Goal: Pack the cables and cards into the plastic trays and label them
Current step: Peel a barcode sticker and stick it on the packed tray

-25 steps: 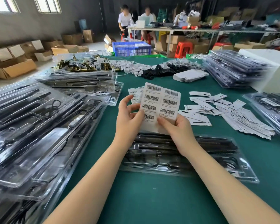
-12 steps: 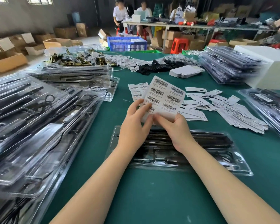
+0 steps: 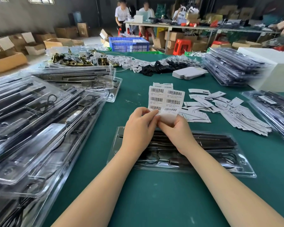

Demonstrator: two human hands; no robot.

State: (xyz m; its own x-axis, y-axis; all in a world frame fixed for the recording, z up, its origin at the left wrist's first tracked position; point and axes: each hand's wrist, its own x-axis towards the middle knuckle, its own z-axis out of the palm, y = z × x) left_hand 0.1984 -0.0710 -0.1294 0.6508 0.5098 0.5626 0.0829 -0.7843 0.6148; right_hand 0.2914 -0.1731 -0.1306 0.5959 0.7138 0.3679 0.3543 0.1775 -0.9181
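I hold a white sheet of barcode labels (image 3: 166,99) above a clear plastic tray (image 3: 220,163) packed with black cables on the green table. My left hand (image 3: 138,128) pinches the sheet's lower left corner. My right hand (image 3: 177,131) pinches the bare backing at its lower edge. The fingertips of both hands meet at the bottom of the sheet. A second label strip (image 3: 162,85) lies on the table behind it. White cards (image 3: 236,112) are scattered to the right.
Packed trays are stacked at the left (image 3: 31,128), the far right (image 3: 231,68) and the right edge (image 3: 275,108). Brass hardware (image 3: 72,58), black parts (image 3: 162,66) and a white box (image 3: 272,68) lie further back. People sit at a far table.
Both hands lowered the label sheet toward the tray and came together at its bottom edge. The sheet's lowest right part now shows bare backing.
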